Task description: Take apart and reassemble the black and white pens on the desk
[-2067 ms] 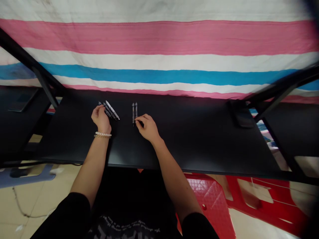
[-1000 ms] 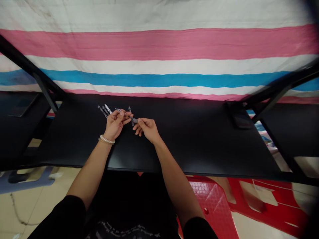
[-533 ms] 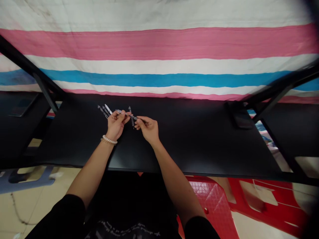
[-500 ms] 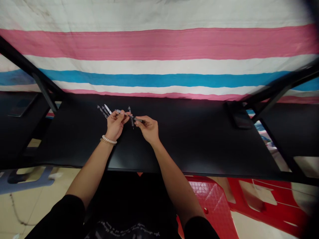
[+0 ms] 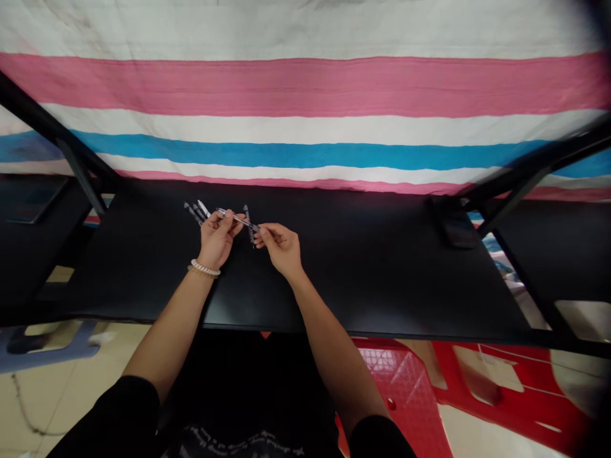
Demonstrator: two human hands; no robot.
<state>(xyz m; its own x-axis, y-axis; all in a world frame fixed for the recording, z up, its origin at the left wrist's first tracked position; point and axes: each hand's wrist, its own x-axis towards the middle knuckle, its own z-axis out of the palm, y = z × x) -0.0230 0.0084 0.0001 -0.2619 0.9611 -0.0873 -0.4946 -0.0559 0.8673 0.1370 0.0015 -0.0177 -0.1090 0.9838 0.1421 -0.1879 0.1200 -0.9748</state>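
Above the black table (image 5: 372, 267), my left hand (image 5: 218, 236) is closed on a slim pen (image 5: 241, 220) with a clear barrel. My right hand (image 5: 280, 247) pinches the dark end of the same pen between thumb and fingers. Under the held pen, another dark pen (image 5: 247, 214) lies on the table between my hands, partly hidden. Just beyond my left hand lie several dark pens (image 5: 191, 212) and a white one (image 5: 203, 208), their lower ends covered by the hand.
A dark phone-like object (image 5: 456, 222) lies at the table's right end. Black metal frames (image 5: 79, 175) stand at both ends. A striped sheet (image 5: 305, 156) hangs behind. Red stools (image 5: 398, 381) and a grey-blue stool (image 5: 71, 346) are below the front edge.
My right hand has shifted its hold on the pen, and its fingers now look more spread. The view has shifted slightly, moving everything a little to the left.
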